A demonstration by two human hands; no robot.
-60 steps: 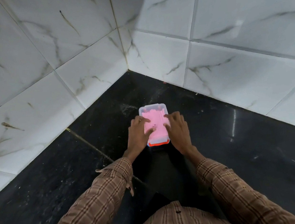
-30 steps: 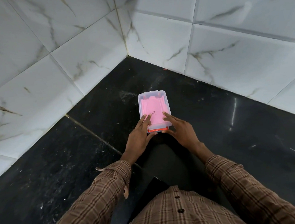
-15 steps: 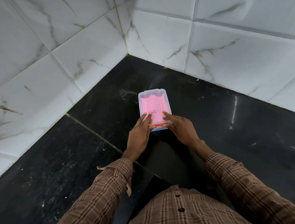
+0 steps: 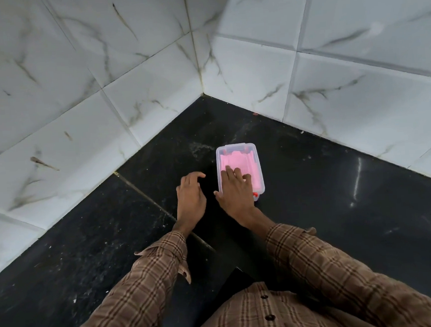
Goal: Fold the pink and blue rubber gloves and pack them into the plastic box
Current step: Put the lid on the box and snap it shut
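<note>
A clear plastic box (image 4: 258,160) with its lid on stands on the black floor near the room's corner. Folded pink glove material (image 4: 245,161) shows through the lid; no blue glove can be made out. A red latch (image 4: 255,194) shows at the box's near end. My right hand (image 4: 236,190) lies flat on the lid's near left part, fingers spread, thumb over the left edge. My left hand (image 4: 190,196) hovers over the floor just left of the box, fingers loosely curled and apart, holding nothing.
White marble-look wall tiles (image 4: 152,98) meet in a corner (image 4: 202,94) behind the box. The black floor (image 4: 341,205) is dusty, with a thin joint line (image 4: 144,194) running diagonally under my left hand. My checked sleeves and shirt fill the bottom of the view.
My left hand has come off the box's near end and moved left over the floor. My right hand has slid up onto the lid. The box sits a little further right.
</note>
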